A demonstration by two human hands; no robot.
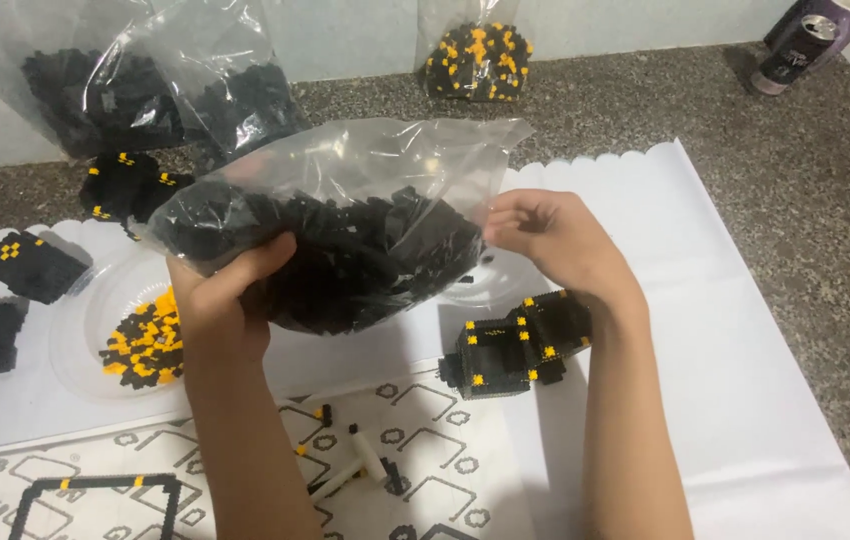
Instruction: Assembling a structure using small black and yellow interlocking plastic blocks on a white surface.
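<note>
in the head view, both hands are holding up a clear plastic bag of small black bricks [345,240] above the middle of the desk [805,200]. the left hand [220,295] is cupping the bag from below at its near left end, its fingers [260,255] clenched around the plastic. the right hand [555,240] is pinching the bag's open right edge, fingers grasping the film. just below the right wrist, a black block model with yellow studs [515,345] is sitting on the white paper sheet [725,330]. to the near left, a clear round dish of yellow and black pieces [140,345] is lying beside the left forearm. at the near edge, a printed instruction sheet [425,440] is carrying a few loose pieces. more bags of bricks [105,95] are standing at the far left, and another with yellow pieces [477,60] is standing at the far middle.
</note>
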